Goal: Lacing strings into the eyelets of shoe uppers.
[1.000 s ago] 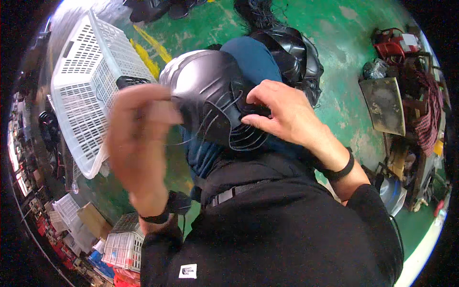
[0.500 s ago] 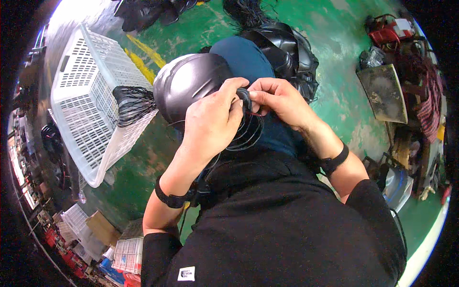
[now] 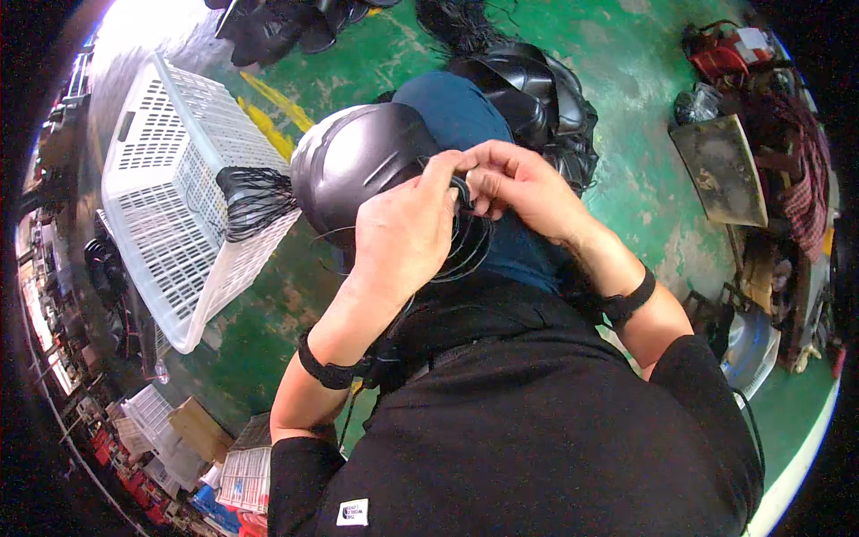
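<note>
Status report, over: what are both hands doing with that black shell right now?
Left hand and right hand both pinching thin black cords at the edge of the black shell. White basket beside it, apart. Nothing blocking.

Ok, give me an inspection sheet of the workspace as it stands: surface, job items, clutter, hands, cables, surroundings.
Surface: green painted floor, scuffed, with yellow marking.
Job's things: black domed shell on the lap; thin black cords looped beside it.
Clutter: pile of black shells ahead; white slotted basket at left with a black cord bundle over its rim.
Hands: left hand and right hand both pinch a small black part at the shell's edge.
Cables: nothing seen beyond the cords.
Surroundings: red machine and tools at right; stacked crates lower left.
</note>
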`<state>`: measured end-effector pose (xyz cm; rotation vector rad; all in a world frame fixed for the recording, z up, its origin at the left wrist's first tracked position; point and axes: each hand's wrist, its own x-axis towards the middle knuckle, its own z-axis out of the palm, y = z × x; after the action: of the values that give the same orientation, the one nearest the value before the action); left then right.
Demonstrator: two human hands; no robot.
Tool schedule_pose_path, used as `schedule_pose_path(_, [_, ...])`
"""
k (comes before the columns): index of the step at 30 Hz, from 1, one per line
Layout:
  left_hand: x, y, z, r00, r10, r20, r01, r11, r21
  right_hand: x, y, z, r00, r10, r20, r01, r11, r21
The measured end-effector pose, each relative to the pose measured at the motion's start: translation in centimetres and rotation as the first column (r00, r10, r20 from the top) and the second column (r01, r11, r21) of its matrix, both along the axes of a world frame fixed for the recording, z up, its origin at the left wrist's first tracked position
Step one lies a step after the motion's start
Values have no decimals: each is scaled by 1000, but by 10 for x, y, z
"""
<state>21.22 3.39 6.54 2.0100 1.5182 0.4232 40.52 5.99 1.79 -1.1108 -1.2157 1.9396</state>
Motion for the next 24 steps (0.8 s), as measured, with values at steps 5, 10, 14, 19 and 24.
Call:
schedule_pose_path(5, [-1,1,14,998,-44,-54,49,993,108,-1,5,-9,991,45,124,-73,969,237])
schedule_pose_path(10, [-34,1,71,966,226,122,-235,970,61,43,30,3,919,-391,-59,393,889,233])
schedule_pose_path(14, [-67,-4,78,847,393,359,-406,913,-41,73,50,43,589,-418,-692,351,903,-246])
schedule_pose_path(19, [-47,9,63,981,130,142,-147,983,115,16,36,58,885,-209,416,-119,763,636])
schedule_pose_path(24, [-23,9,29,984,-123,-129,147,970,196,-12,14,28,746,-187,639,-413,623,664])
